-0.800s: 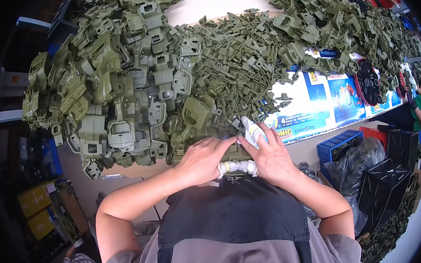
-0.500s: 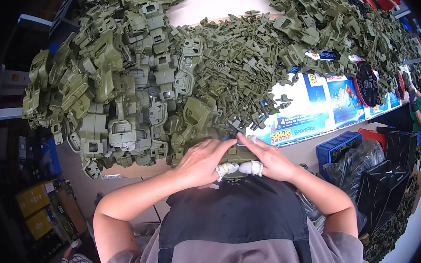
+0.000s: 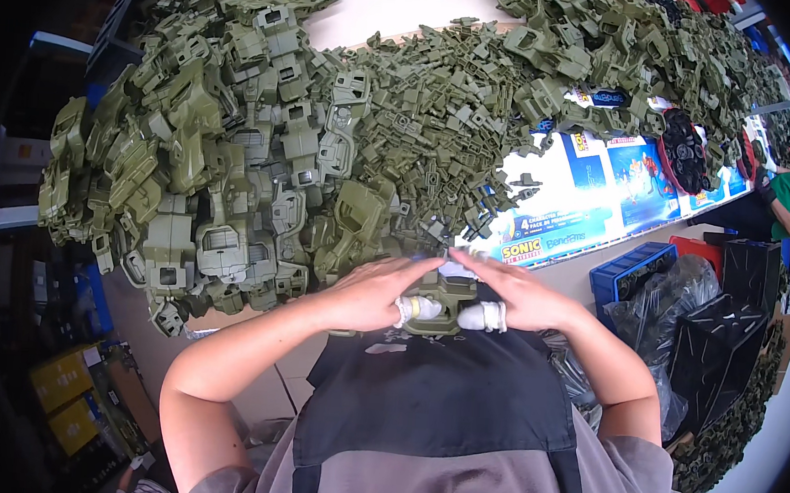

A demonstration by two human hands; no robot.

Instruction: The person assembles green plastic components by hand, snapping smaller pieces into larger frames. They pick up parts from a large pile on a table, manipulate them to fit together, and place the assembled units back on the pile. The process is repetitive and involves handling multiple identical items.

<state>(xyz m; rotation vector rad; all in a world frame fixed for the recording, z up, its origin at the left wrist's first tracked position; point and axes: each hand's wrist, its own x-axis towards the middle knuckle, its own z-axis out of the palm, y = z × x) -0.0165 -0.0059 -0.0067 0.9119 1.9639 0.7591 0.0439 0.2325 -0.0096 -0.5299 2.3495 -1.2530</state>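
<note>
Green heaps (image 3: 173, 144) cover much of the table (image 3: 412, 5). The left hand (image 3: 366, 294) and right hand (image 3: 532, 302) are closed on one green part (image 3: 451, 298), wrapped thumbs (image 3: 479, 316) on top, just by the apron (image 3: 439, 405). Past them lie small bits (image 3: 441, 112) and a bright sheet (image 3: 552, 225). If one thumb pushes harder than the other, the part could tip, slip out and drop.

Low passage over printed sheet (image 3: 558, 212) ahead-right of right hand (image 3: 533, 302), small-part heap (image 3: 441, 112) blocking straight ahead, shell pile (image 3: 221, 243) walling left side, bare desk (image 3: 411, 11) beyond.
</note>
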